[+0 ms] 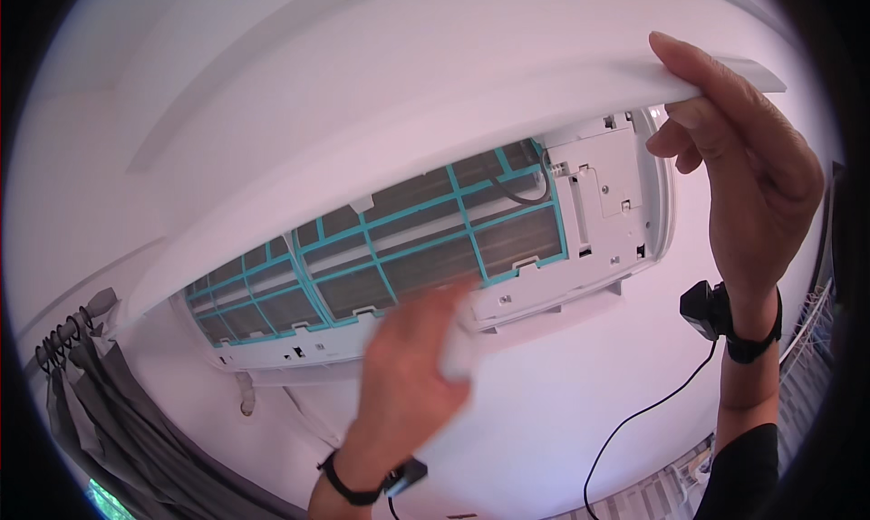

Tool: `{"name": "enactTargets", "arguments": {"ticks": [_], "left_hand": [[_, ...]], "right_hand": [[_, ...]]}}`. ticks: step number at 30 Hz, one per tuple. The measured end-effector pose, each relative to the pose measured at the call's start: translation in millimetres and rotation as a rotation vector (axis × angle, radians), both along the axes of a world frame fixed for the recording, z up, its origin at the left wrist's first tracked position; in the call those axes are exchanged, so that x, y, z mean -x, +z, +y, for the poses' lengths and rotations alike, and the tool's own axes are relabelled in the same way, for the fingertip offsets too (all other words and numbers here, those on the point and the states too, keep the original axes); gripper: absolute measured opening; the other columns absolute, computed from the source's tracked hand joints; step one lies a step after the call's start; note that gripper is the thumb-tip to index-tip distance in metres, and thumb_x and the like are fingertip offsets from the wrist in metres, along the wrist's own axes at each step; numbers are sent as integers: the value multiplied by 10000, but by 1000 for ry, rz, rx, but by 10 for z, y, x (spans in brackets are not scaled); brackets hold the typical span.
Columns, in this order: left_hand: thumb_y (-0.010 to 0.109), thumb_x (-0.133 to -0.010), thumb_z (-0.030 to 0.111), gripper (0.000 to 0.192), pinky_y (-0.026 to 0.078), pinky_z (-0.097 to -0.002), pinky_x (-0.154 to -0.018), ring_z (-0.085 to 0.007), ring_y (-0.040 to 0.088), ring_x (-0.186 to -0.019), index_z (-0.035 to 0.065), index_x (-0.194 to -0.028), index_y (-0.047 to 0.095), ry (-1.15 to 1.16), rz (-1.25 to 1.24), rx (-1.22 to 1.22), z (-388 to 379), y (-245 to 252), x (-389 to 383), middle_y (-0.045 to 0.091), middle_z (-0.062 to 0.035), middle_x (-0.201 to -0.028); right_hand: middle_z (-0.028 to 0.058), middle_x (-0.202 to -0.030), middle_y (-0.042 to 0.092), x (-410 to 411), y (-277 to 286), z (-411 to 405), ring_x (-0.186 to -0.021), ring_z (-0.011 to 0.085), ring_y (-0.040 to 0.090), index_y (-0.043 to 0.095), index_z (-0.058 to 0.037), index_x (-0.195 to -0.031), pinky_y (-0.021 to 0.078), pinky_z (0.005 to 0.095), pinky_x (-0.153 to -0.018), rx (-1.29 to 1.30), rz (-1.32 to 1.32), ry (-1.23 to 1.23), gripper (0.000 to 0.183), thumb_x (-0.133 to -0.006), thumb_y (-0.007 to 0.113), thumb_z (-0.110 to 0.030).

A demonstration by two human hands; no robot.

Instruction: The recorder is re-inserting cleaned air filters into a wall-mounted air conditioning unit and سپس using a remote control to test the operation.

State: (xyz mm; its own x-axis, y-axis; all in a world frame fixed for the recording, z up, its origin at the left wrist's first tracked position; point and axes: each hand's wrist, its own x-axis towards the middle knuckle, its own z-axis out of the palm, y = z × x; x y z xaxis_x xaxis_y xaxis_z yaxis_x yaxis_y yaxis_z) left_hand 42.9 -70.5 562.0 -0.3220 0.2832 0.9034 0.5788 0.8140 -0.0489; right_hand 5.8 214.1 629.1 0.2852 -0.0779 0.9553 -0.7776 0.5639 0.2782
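A wall-mounted air conditioner's raised white front panel spans the upper view. My right hand pinches the panel's edge near its right end. Beneath it show the unit's mesh filters in turquoise frames and, at the right, its white inner housing. My left hand, blurred, is in front of the unit's lower edge with its fingers curled round a white object that I cannot identify. Whether that hand touches the unit cannot be told.
Grey curtains hang by rings from a rod at the lower left. A pipe comes down below the unit's left part. Each wrist wears a black strapped device; a black cable hangs from the right one.
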Motion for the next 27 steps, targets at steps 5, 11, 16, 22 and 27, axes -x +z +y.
{"name": "enactTargets", "arguments": {"ticks": [5,11,16,22,27], "left_hand": [[691,-632,-133,666,496,-446,-804,-348,608,-886,78,-1254,579,227,313,76,-329,484,475,656,-130,-996],[686,-830,-53,358,510,-423,-727,-318,625,-838,101,-1146,614,286,332,137,-218,569,646,667,-117,-946],[678,-767,-104,420,499,-437,-709,-321,609,-809,96,-1131,618,292,368,178,-198,602,733,657,-112,-910],[712,-653,-131,596,518,-459,-863,-338,646,-968,102,-1192,606,331,297,188,-205,628,772,695,-112,-1012],[708,-651,-135,599,511,-458,-860,-339,644,-946,100,-1192,604,320,334,242,-223,653,810,688,-110,-993]], "right_hand": [[70,-951,763,22,5,15,-703,67,671,695,-40,-1253,481,187,-586,7,1,56,276,-994,605,-57],[85,-985,764,-47,41,-5,-701,65,672,710,-34,-1224,476,186,-576,-2,4,89,265,-975,619,-35],[89,-1003,768,-55,50,-40,-689,67,679,716,-35,-1211,476,180,-559,-5,35,92,261,-964,629,-34],[70,-941,769,-24,65,25,-679,55,681,725,-61,-1207,474,170,-543,-50,90,40,253,-969,641,-84],[47,-868,761,-23,83,23,-676,52,679,728,-69,-1206,467,163,-537,-91,93,26,249,-976,640,-105]]}}
